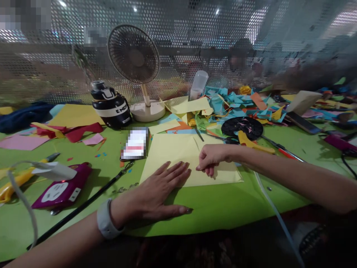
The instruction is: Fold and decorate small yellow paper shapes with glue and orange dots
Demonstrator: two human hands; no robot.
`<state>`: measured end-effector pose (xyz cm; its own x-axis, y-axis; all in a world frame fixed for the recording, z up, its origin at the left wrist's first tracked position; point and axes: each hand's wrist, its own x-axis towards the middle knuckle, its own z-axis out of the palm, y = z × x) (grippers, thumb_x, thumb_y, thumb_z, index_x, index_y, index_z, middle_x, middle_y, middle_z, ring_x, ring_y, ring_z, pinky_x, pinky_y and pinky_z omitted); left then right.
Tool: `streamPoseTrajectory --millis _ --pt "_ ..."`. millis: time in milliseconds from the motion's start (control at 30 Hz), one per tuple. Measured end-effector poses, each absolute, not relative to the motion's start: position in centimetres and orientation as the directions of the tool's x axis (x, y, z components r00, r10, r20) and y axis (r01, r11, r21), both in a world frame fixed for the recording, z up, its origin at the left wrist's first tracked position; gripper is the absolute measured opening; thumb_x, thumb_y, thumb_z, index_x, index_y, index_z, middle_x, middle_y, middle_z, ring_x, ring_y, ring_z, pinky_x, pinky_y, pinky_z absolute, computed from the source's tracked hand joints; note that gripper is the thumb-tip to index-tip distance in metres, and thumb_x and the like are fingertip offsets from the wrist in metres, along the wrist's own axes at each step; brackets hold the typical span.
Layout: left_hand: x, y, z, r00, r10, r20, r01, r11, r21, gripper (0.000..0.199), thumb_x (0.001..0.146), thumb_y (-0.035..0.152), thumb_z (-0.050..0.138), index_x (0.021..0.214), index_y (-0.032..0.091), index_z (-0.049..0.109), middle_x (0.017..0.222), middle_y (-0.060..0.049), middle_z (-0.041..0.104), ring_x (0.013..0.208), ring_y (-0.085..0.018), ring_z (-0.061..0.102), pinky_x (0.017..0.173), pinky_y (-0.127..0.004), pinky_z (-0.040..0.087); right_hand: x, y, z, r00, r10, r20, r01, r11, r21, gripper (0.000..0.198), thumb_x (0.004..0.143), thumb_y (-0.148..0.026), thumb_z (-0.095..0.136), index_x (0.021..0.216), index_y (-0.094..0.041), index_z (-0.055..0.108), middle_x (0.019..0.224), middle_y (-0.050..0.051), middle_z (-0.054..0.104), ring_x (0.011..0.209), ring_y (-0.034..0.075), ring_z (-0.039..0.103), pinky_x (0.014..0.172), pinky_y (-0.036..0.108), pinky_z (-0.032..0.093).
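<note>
A sheet of pale yellow paper (170, 149) lies on the green table in front of me, with a slight line or raised edge near its upper right. My left hand (164, 190) rests flat on the paper's lower left part, fingers stretched out and thumb apart over the green surface. A grey band (107, 219) circles that wrist. Over the right part of the sheet, my right hand (210, 160) is closed, its fingers curled and its thumb side down at the paper. Nothing shows sticking out of it.
Behind the sheet stand a fan (134, 56), a dark bottle (111, 106) and piled paper scraps (223, 102). A phone (135, 143) lies left. Yellow-handled scissors (251, 143) and a black round tray (242, 128) are right. A purple power block (64, 186) with a cable sits at left.
</note>
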<state>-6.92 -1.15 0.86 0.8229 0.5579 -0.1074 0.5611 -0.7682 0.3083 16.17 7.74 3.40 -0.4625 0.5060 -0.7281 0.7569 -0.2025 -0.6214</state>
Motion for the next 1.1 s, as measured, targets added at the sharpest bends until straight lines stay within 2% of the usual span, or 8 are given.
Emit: streamPoseTrajectory --millis 200,333,467,567,667,767,933,1100 --pt "-7.0 -1.2 0.8 0.827 0.553 -0.101 0.554 -0.773 0.308 0.086 0.085 0.069 0.035 0.15 0.023 0.002 0.156 -0.008 0.003 0.143 -0.026 0.004 0.116 -0.048 0.003 19.9 7.9 4.5 -0.372 0.58 -0.725 0.775 -0.235 -0.586 0.039 0.056 -0.043 0.081 0.056 -0.013 0.057 0.053 -0.001 0.065 0.047 0.008 0.06 0.042 0.019 0.03" --pt "-6.9 -1.0 1.2 0.826 0.551 -0.12 0.557 -0.763 0.329 0.083 0.086 0.068 0.035 0.15 0.023 0.007 0.156 -0.009 0.008 0.143 -0.027 0.008 0.115 -0.05 0.007 19.4 7.9 4.9 -0.439 0.594 -0.674 0.749 -0.173 -0.64 0.039 0.06 -0.047 0.078 0.061 -0.014 0.057 0.054 -0.003 0.064 0.047 0.007 0.06 0.041 0.019 0.021" --pt "-6.5 -0.1 2.4 0.798 0.601 -0.046 0.568 -0.725 0.389 0.066 0.088 0.061 0.041 0.142 0.023 0.037 0.149 -0.01 0.037 0.135 -0.026 0.036 0.109 -0.042 0.03 17.3 8.2 3.6 -0.515 0.514 -0.686 0.742 -0.132 -0.657 0.042 0.061 -0.049 0.078 0.06 -0.014 0.055 0.053 -0.002 0.064 0.049 0.008 0.061 0.041 0.019 0.019" --pt "-5.5 1.3 3.3 0.628 0.777 0.049 0.682 -0.579 0.447 0.043 0.088 0.053 0.046 0.107 0.019 0.065 0.112 -0.012 0.066 0.101 -0.025 0.062 0.087 -0.037 0.048 16.6 8.6 2.5 -0.51 0.482 -0.712 0.755 -0.146 -0.639 0.039 0.063 -0.045 0.078 0.063 -0.014 0.054 0.053 -0.002 0.065 0.05 0.008 0.062 0.041 0.019 0.02" --pt "-3.9 2.9 3.5 0.468 0.855 -0.222 0.769 -0.271 0.579 0.04 0.082 0.055 0.053 0.075 0.017 0.064 0.068 -0.007 0.068 0.063 -0.021 0.064 0.059 -0.033 0.049 16.6 8.8 2.2 -0.505 0.482 -0.716 0.76 -0.144 -0.634 0.038 0.066 -0.044 0.076 0.064 -0.014 0.053 0.054 -0.002 0.065 0.05 0.008 0.062 0.04 0.019 0.02" --pt "-2.5 4.1 3.0 0.483 0.671 -0.563 0.71 0.077 0.7 0.044 0.078 0.056 0.058 0.058 0.017 0.058 0.049 -0.002 0.061 0.044 -0.015 0.057 0.046 -0.027 0.041 16.8 8.8 2.5 -0.52 0.471 -0.712 0.757 -0.13 -0.64 0.043 0.062 -0.05 0.077 0.065 -0.014 0.054 0.054 -0.002 0.064 0.049 0.008 0.061 0.04 0.02 0.02" --pt "-2.2 4.9 2.1 0.497 0.576 -0.649 0.682 0.203 0.703 0.049 0.07 0.061 0.065 0.05 0.016 0.06 0.044 -0.001 0.059 0.04 -0.011 0.052 0.043 -0.023 0.034 16.9 8.8 2.5 -0.543 0.459 -0.703 0.748 -0.117 -0.654 0.052 0.055 -0.059 0.078 0.064 -0.014 0.052 0.055 -0.001 0.065 0.05 0.009 0.062 0.041 0.02 0.021" --pt "-3.3 4.8 1.8 0.432 0.594 -0.679 0.735 0.205 0.647 0.053 0.067 0.065 0.065 0.046 0.016 0.059 0.038 0.0 0.054 0.035 -0.01 0.045 0.046 -0.026 0.039 17.0 8.8 2.2 -0.542 0.472 -0.695 0.741 -0.122 -0.66 0.053 0.054 -0.059 0.078 0.063 -0.014 0.052 0.054 -0.001 0.065 0.049 0.009 0.062 0.039 0.019 0.022"
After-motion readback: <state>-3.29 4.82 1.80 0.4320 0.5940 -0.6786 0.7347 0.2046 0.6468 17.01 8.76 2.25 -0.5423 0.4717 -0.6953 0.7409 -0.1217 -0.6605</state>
